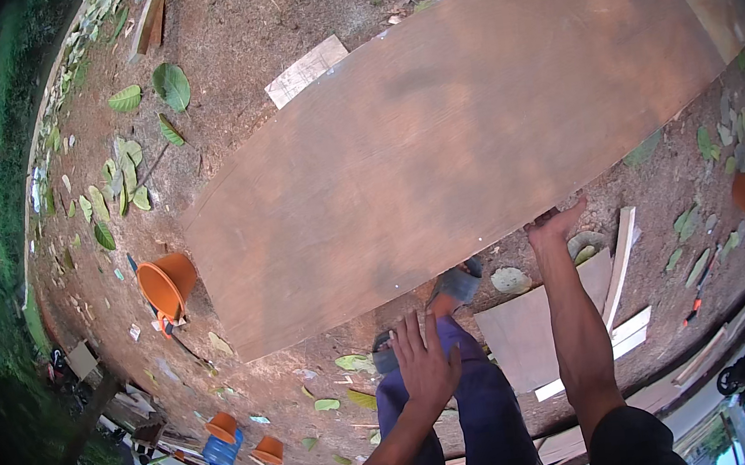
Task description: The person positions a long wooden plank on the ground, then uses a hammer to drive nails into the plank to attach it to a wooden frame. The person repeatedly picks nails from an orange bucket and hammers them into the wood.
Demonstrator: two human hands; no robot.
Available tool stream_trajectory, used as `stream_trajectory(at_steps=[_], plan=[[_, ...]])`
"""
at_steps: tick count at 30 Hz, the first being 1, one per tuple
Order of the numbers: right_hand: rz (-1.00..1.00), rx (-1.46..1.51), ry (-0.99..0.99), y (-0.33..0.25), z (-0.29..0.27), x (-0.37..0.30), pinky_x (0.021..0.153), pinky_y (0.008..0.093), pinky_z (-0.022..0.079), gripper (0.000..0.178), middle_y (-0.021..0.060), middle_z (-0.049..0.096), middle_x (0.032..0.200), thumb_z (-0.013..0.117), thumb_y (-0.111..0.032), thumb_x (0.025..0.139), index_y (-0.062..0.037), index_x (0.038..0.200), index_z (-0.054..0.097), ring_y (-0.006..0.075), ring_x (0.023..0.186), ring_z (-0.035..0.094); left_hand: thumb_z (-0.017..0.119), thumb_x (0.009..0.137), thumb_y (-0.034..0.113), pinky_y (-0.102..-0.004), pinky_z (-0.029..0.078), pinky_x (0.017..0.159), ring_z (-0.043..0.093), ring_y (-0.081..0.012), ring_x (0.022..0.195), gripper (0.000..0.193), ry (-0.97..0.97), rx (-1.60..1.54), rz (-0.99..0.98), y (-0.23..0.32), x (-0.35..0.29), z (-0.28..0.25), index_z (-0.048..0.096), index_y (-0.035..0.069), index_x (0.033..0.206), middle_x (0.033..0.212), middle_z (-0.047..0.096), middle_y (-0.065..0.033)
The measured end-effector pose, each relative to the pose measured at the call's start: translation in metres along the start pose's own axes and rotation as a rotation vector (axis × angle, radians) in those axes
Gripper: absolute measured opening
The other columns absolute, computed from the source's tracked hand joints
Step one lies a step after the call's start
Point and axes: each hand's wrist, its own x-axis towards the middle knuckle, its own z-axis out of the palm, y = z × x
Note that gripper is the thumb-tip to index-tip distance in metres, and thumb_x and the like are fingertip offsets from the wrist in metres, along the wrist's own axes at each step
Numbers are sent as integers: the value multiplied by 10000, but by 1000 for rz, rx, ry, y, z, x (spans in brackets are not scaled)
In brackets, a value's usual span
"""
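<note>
A large brown plywood sheet (416,133) stretches before me, low over the ground, with a paler section at its right end. My right hand (557,222) reaches out to its near edge. The fingers curl at that edge, their tips partly hidden beneath it, and the thumb points to the right. My left hand (427,362) is over my knee, palm down, with straight fingers and nothing held. My trousered legs and dark footwear show just short of the sheet's near edge.
An orange pot (167,285) lies tipped by the sheet's left end. Smaller plywood (552,312) and a wood strip (620,266) lie near my right forearm. A pale offcut (306,70) touches the far edge. Leaves (172,88) litter the dirt; a blue container (223,452) stands lower left.
</note>
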Motion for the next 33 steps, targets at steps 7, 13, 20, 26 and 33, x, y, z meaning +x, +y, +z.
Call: stream_trajectory(at_steps=[7, 13, 20, 26, 33], plan=[[8, -134, -7, -36, 48, -84, 1113, 495, 253, 1203, 184, 369, 1340, 431, -888, 769, 75, 1474, 279, 289, 1271, 357, 809, 781, 390, -656, 155, 1175, 221, -498, 1456, 952, 83, 29, 61, -21, 67, -78, 308, -12, 1484, 1531, 300, -293], [36, -106, -12, -61, 122, -147, 914, 407, 370, 934, 98, 434, 1091, 480, -861, 780, -8, 1159, 456, 211, 1006, 419, 814, 777, 395, -649, 144, 1183, 232, -471, 1460, 953, 217, 25, 399, 62, 127, -160, 315, -13, 1479, 1522, 326, -282], [36, -91, -11, -76, 197, -196, 804, 338, 403, 659, 8, 461, 890, 509, -772, 860, -119, 947, 499, 141, 839, 455, 781, 745, 242, -626, 130, 1192, 265, -417, 1467, 914, 89, 30, 351, 168, 229, -233, 325, -12, 1495, 1533, 347, -248], [-110, -242, -140, -71, 242, -208, 802, 274, 415, 556, 26, 491, 919, 505, -619, 969, -65, 1002, 526, 135, 850, 483, 769, 769, 215, -657, 158, 1170, 304, -393, 1454, 904, 135, 140, 395, 180, 266, -274, 299, 28, 1518, 1531, 370, -217], [-218, -544, -497, -94, 291, -232, 798, 317, 462, 509, 47, 596, 971, 465, -473, 1041, 7, 1153, 590, 123, 925, 541, 746, 795, 180, -677, 203, 1146, 339, -381, 1432, 862, 196, 235, 404, 170, 315, -328, 299, 78, 1524, 1509, 394, -194]])
